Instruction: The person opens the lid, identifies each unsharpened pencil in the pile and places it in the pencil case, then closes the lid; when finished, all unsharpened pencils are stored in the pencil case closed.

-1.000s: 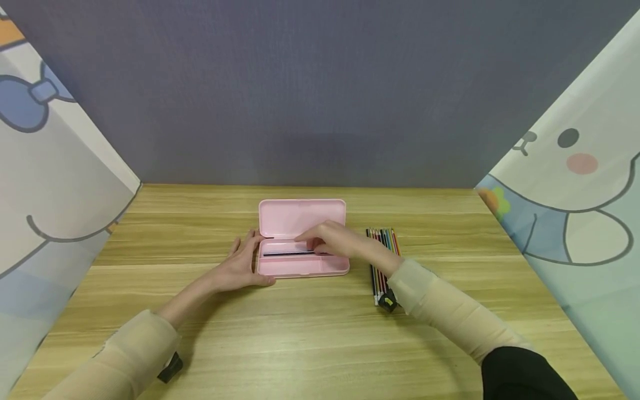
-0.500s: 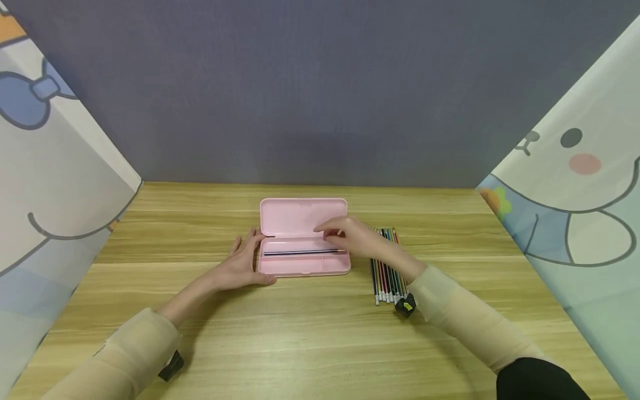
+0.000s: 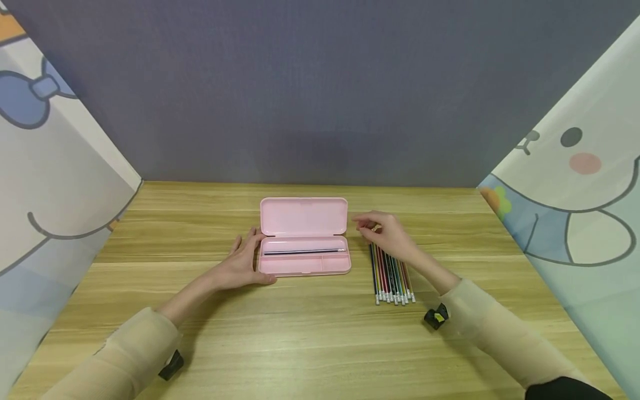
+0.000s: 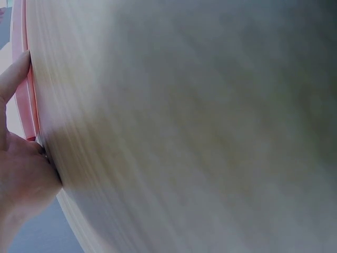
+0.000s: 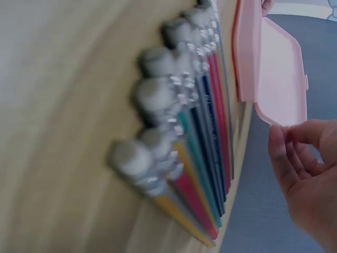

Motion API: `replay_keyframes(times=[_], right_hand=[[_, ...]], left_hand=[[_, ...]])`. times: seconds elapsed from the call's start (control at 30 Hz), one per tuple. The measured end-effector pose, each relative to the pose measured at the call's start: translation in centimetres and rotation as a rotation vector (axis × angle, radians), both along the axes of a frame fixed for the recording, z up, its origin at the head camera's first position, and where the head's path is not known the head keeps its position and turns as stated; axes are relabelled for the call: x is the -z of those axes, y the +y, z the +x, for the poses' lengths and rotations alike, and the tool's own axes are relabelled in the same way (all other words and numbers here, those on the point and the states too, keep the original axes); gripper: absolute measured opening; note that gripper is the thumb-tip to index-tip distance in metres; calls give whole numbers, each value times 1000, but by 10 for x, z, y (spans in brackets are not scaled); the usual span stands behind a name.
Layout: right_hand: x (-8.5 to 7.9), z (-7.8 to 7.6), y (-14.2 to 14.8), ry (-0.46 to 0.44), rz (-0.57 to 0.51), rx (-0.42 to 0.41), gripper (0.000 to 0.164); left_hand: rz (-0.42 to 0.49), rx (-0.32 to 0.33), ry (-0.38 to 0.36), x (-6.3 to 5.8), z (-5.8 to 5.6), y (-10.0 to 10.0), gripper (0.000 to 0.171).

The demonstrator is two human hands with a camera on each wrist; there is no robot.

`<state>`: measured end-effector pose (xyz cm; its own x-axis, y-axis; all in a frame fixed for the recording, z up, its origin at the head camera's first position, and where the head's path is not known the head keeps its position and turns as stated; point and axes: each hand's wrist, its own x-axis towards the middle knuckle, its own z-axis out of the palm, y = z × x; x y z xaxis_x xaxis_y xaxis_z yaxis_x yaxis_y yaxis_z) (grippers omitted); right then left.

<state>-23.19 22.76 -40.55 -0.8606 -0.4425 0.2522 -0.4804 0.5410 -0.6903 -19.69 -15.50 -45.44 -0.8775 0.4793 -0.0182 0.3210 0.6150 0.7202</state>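
A dark grey wall (image 3: 320, 94) stands behind a wood-grain surface (image 3: 300, 339), with cartoon-printed sheets (image 3: 560, 183) on both sides. Near the middle of the surface sits an open pink pencil case (image 3: 290, 265), its lid (image 3: 304, 216) folded back toward the wall. The left hand (image 3: 240, 269) is spread around the case's left end, thumb at the front edge, fingers fairly straight and touching the side. The right hand (image 3: 387, 234) hovers over the far ends of a row of pencils (image 3: 389, 278) just right of the case, fingers loosely bent, thumb and forefinger tips close together, nothing visibly held. One dark pencil (image 3: 302, 252) lies lengthwise in the case's rear compartment (image 3: 300, 245). The row's white erasers (image 5: 154, 96) point away from the wall.
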Motion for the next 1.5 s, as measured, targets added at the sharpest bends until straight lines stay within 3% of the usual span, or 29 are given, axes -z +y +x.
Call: replay_keyframes(times=[0.63, 0.87, 1.17, 1.5], right_hand=[[13, 45, 19, -200, 17, 234, 54], [13, 57, 14, -208, 65, 306, 56], [11, 63, 4, -120, 204, 332, 60], [12, 62, 0, -117, 211, 341, 60]], left_hand=[[-1, 4, -2, 0, 0, -1, 100], [-11, -2, -9, -1, -1, -1, 99], [-6, -4, -13, -1, -1, -1, 98], [-8, -7, -12, -1, -1, -1, 98]])
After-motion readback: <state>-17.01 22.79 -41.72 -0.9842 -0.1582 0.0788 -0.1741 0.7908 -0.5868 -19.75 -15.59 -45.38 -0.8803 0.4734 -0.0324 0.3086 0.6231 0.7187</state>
